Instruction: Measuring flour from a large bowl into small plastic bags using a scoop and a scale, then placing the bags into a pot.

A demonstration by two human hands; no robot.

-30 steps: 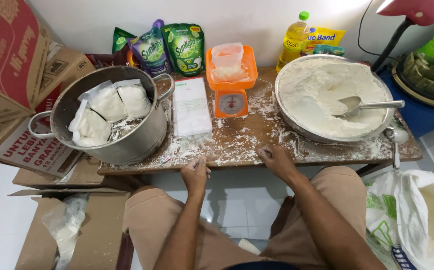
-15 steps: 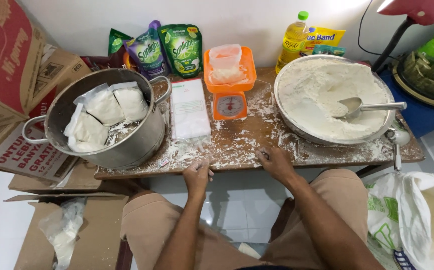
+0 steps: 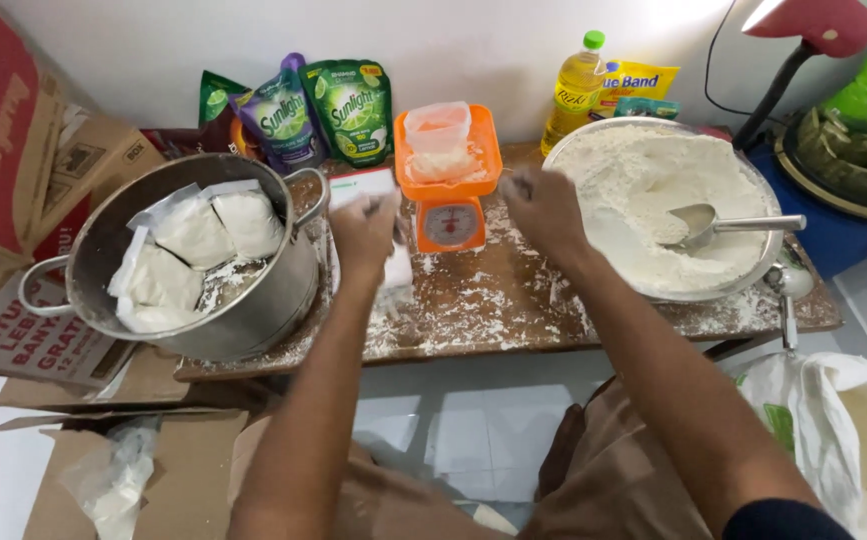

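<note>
Both hands are up over the bench (image 3: pixel 513 320), by the orange scale (image 3: pixel 448 195). The left hand (image 3: pixel 365 232) is on the stack of bags (image 3: pixel 378 225); the blurred right hand (image 3: pixel 545 212) seems empty. I cannot tell how wide the fingers are. Four filled packs (image 3: pixel 193 250) sit in the pot (image 3: pixel 253 310). Lots of flour (image 3: pixel 653 190) is left in the bowl (image 3: pixel 563 150), right.

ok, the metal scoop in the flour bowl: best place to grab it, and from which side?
Grip the metal scoop by its bare handle, which pokes out over the rim of the flour bowl toward the right. Probably come from the right, over the rim: the head sits sunk in flour, while the handle lies nearly level and unobstructed. The right hand is nearest.
</note>
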